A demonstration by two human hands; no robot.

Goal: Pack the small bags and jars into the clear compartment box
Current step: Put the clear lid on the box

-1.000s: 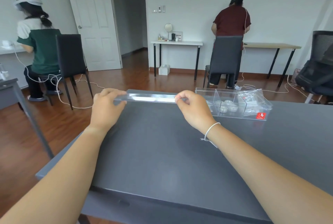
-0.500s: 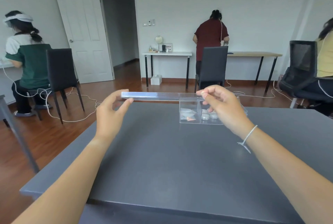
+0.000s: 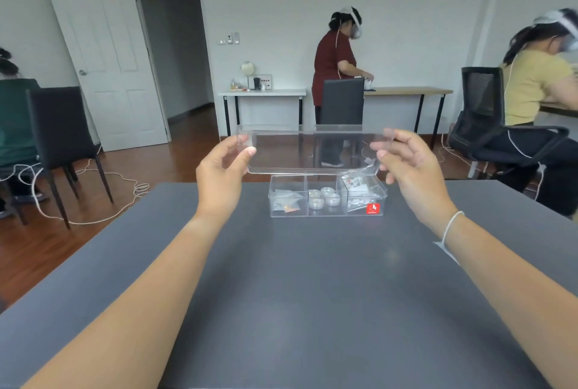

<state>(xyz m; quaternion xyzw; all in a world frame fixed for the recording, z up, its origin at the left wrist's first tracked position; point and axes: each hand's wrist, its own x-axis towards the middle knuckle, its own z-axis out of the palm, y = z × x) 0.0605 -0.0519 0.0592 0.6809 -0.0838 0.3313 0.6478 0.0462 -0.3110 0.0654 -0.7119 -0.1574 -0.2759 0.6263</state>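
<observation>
Both hands hold the clear lid (image 3: 312, 151) in the air, above and a little nearer than the clear compartment box (image 3: 327, 199), which sits on the grey table (image 3: 297, 279) toward its far edge. Left hand (image 3: 223, 171) pinches the lid's left end, thumb on the near face, fingers behind. Right hand (image 3: 406, 160) grips the right end with fingers loosely spread, only the tips on the plastic

Box has three compartments: small bags (image 3: 286, 201) in the left one, small jars (image 3: 323, 198) in the middle, more bags (image 3: 359, 193) in the right, near the red sticker (image 3: 373, 209). Nothing loose on the table, so packing looks done and lidding is the step left

Handling, my read: lid is light, stiff, thin, slick plastic, probably flexes if squeezed mid-span. Holding it by the short ends is right. Keep it level and line up the corners before pressing, because the right-hand bags stand high and could catch under the rim
</observation>
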